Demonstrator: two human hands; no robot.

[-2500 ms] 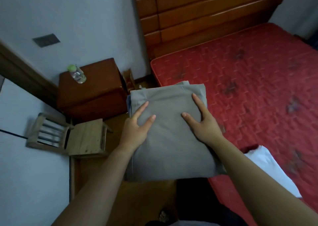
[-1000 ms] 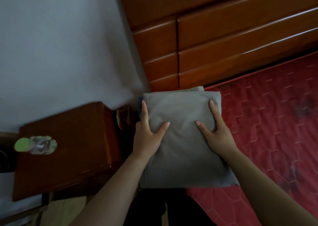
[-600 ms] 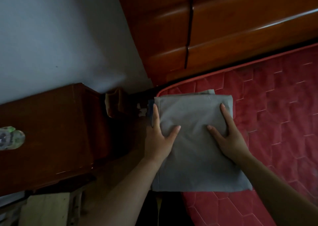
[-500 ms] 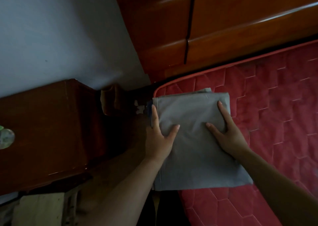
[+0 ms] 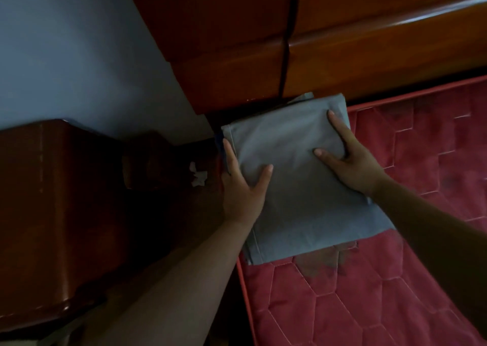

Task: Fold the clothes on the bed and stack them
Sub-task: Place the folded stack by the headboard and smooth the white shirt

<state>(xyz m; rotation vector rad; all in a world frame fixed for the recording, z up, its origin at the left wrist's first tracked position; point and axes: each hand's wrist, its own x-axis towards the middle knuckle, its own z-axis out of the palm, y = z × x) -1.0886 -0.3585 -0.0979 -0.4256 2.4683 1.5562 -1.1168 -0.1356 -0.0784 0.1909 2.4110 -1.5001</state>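
**Head view.** The folded grey stack (image 5: pixel 290 182) lay at the head-end left corner of the red quilted mattress (image 5: pixel 395 293). Its far edge was close under the wooden headboard (image 5: pixel 342 55), and its left edge ran along, and seemingly a little past, the mattress's left edge. At least 2 layers showed, with a darker blue one (image 5: pixel 219 141) peeking out at the far left corner.

The left hand (image 5: pixel 242 187) gripped the stack's left side, thumb on top and index finger along the edge; its other fingers were hidden below. The right hand (image 5: pixel 353 161) clasped the right side, thumb and index finger spread on top and the rest wrapped over the edge. A dark nightstand (image 5: pixel 66 200) stood left of the bed, across a shadowed gap.

Probable hazards:
- The stack could tip off the left edge into that gap once let go, since part of it seemed unsupported.
- Fingers drawn out from beneath could drag the lower layers askew.
- The far edge could bunch against the headboard.
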